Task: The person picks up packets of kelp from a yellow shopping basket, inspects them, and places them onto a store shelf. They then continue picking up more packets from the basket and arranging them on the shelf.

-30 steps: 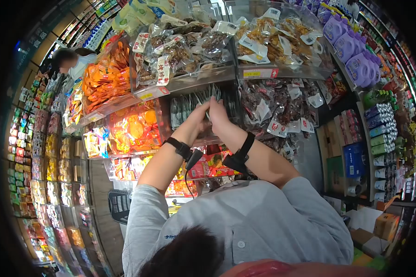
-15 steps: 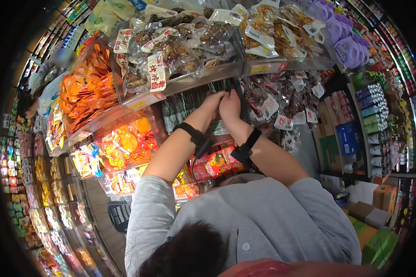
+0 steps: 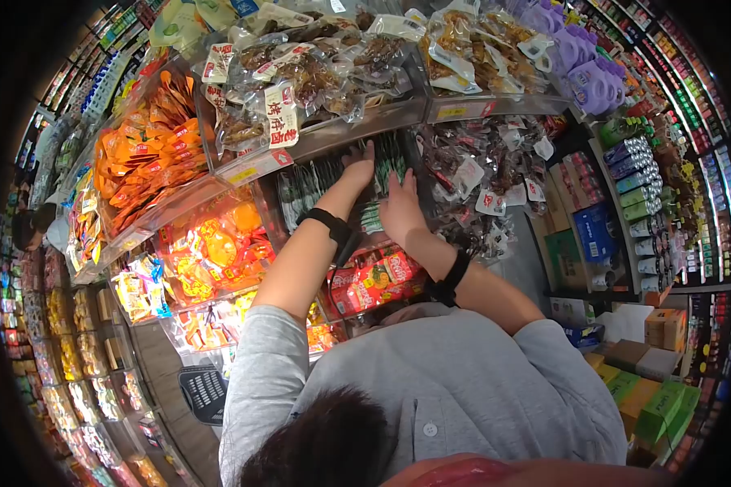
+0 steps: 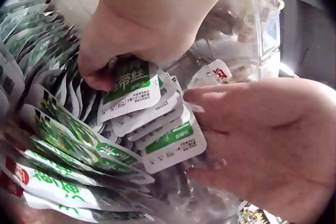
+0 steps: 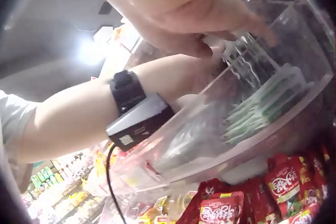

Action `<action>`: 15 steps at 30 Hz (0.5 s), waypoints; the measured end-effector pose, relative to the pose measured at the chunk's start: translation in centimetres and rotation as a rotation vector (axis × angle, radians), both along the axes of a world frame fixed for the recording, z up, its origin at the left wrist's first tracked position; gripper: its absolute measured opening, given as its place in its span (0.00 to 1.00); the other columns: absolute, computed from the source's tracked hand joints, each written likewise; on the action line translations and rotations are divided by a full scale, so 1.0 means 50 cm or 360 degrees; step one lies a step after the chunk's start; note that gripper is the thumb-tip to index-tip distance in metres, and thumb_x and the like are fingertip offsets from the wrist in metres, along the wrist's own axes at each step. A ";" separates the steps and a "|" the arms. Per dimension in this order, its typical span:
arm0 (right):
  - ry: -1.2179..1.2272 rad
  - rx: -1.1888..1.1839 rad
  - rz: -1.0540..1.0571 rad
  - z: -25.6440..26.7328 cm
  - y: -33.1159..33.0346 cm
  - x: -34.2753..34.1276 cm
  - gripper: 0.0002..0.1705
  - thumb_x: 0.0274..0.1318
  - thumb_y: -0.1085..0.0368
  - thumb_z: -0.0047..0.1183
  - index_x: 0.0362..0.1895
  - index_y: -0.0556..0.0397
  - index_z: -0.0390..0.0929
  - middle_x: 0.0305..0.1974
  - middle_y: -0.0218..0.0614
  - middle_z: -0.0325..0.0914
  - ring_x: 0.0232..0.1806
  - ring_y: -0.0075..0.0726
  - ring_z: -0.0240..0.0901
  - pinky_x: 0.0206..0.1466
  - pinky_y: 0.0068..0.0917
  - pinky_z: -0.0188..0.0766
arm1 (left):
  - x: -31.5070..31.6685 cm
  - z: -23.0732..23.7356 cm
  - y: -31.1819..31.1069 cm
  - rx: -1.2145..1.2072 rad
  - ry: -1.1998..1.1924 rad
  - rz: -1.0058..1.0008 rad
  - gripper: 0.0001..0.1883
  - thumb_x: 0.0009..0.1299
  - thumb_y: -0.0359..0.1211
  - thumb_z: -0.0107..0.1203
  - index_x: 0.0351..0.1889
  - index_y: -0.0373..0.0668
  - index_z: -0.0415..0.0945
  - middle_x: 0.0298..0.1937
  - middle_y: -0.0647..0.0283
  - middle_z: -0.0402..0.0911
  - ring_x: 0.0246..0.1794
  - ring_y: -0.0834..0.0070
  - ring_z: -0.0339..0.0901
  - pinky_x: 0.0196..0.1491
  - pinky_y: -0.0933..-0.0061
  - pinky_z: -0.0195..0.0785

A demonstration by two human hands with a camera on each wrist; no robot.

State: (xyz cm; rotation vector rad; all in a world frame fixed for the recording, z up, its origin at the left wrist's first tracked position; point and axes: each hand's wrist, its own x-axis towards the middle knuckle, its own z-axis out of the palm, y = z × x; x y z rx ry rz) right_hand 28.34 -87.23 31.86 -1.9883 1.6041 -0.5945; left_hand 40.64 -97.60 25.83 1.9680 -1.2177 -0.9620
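Both hands reach into a clear bin of green-and-white snack packets (image 4: 84,150), which stand in packed rows. My left hand (image 3: 359,168) is at the back of the bin; in the left wrist view its fingers (image 4: 97,74) curl round the edge of a snack packet (image 4: 137,90) at the top of a small fanned stack. Its thumb is hidden. Nearer the front, my right hand (image 3: 402,209) has its fingers extended, with the fingertips right at the stack's edge. From the right wrist view, the bin's clear wall (image 5: 252,134) stands in front of the packets.
Above is a shelf of vacuum-packed brown snacks (image 3: 300,89), with orange packets (image 3: 154,154) to the left. Dark vacuum-packed snacks (image 3: 479,170) fill the bin to the right. Red packets (image 3: 374,284) lie below. A dark basket (image 3: 203,394) stands at lower left.
Close together at first, my hands have come apart. The left hand is now farther left and back, the right nearer the bin's front with its fingers spread. The head view has shifted slightly.
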 end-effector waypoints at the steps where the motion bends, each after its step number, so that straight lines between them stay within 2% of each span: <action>1: -0.0021 0.0067 0.0009 0.008 0.010 -0.005 0.34 0.49 0.72 0.41 0.62 0.64 0.50 0.64 0.67 0.36 0.66 0.66 0.39 0.65 0.42 0.48 | 0.001 -0.007 -0.006 0.0015 0.0030 0.0017 0.43 0.67 0.59 0.27 0.62 0.25 0.50 0.60 0.29 0.53 0.60 0.35 0.50 0.64 0.55 0.43; 3: -0.0215 0.0274 0.0021 0.023 0.018 -0.016 0.34 0.49 0.71 0.41 0.62 0.66 0.49 0.64 0.67 0.35 0.67 0.66 0.37 0.66 0.40 0.46 | 0.003 -0.010 -0.019 0.0044 0.0090 0.0045 0.42 0.67 0.59 0.27 0.62 0.26 0.50 0.59 0.28 0.54 0.59 0.35 0.52 0.63 0.54 0.44; 4: -0.0317 0.0376 0.0022 0.028 0.022 -0.020 0.35 0.48 0.71 0.41 0.62 0.67 0.48 0.64 0.67 0.35 0.67 0.65 0.35 0.67 0.39 0.45 | 0.009 -0.008 -0.016 0.0047 0.0004 0.0004 0.41 0.67 0.59 0.28 0.62 0.28 0.51 0.59 0.28 0.53 0.59 0.36 0.53 0.63 0.54 0.45; 6: -0.0177 0.0261 0.0114 0.021 0.024 -0.025 0.34 0.48 0.72 0.40 0.61 0.72 0.47 0.64 0.68 0.34 0.67 0.64 0.35 0.67 0.36 0.45 | 0.007 0.007 -0.011 0.0023 -0.0163 -0.0106 0.41 0.66 0.59 0.31 0.63 0.31 0.52 0.59 0.27 0.52 0.59 0.38 0.54 0.63 0.55 0.47; 7: -0.0100 0.0209 0.0165 0.004 0.020 -0.022 0.34 0.49 0.72 0.40 0.60 0.75 0.47 0.64 0.69 0.34 0.67 0.64 0.35 0.67 0.35 0.45 | 0.005 0.010 -0.007 0.0016 -0.0045 -0.0040 0.41 0.65 0.60 0.33 0.63 0.32 0.52 0.60 0.28 0.51 0.59 0.39 0.54 0.63 0.55 0.47; 8: 0.0570 -0.0099 0.0307 -0.053 0.000 -0.015 0.33 0.52 0.69 0.39 0.61 0.73 0.47 0.62 0.67 0.43 0.66 0.58 0.45 0.61 0.36 0.58 | 0.008 0.008 -0.004 0.0011 0.0072 0.0030 0.42 0.64 0.60 0.36 0.63 0.32 0.53 0.61 0.30 0.51 0.59 0.40 0.55 0.62 0.56 0.48; 9: 0.0407 -0.0134 0.0271 -0.045 -0.002 -0.018 0.32 0.51 0.72 0.38 0.60 0.75 0.46 0.62 0.69 0.40 0.66 0.60 0.42 0.62 0.35 0.56 | 0.010 0.002 -0.001 0.0012 0.0186 0.0107 0.43 0.63 0.61 0.38 0.63 0.33 0.54 0.61 0.31 0.50 0.59 0.41 0.55 0.62 0.57 0.49; 11: 0.0073 -0.0198 0.0208 -0.032 -0.001 -0.019 0.31 0.47 0.77 0.35 0.57 0.81 0.46 0.63 0.72 0.33 0.67 0.62 0.37 0.65 0.33 0.50 | 0.013 -0.013 0.002 0.0000 0.0147 0.0096 0.45 0.59 0.61 0.45 0.63 0.34 0.54 0.62 0.34 0.51 0.60 0.43 0.54 0.63 0.59 0.49; 12: 0.0053 -0.0279 0.0179 -0.033 -0.005 -0.015 0.31 0.49 0.76 0.35 0.58 0.79 0.46 0.63 0.69 0.36 0.66 0.62 0.40 0.64 0.34 0.52 | 0.011 0.000 0.009 0.0000 0.0130 0.0091 0.46 0.57 0.61 0.48 0.63 0.35 0.54 0.62 0.35 0.51 0.60 0.44 0.54 0.63 0.60 0.49; 14: 0.0019 -0.0429 0.0127 -0.042 -0.010 -0.009 0.30 0.51 0.74 0.34 0.60 0.76 0.47 0.63 0.64 0.43 0.64 0.62 0.47 0.62 0.35 0.56 | 0.012 0.027 0.016 0.0015 0.0167 -0.0087 0.45 0.56 0.58 0.53 0.65 0.40 0.52 0.65 0.41 0.48 0.64 0.51 0.52 0.57 0.61 0.57; 15: 0.0054 -0.0322 0.0094 -0.033 -0.009 -0.009 0.30 0.52 0.73 0.33 0.60 0.74 0.48 0.64 0.62 0.44 0.64 0.60 0.48 0.62 0.35 0.56 | 0.012 0.040 0.025 0.0028 0.0186 -0.0173 0.46 0.55 0.56 0.56 0.66 0.42 0.51 0.66 0.44 0.46 0.65 0.55 0.51 0.55 0.61 0.62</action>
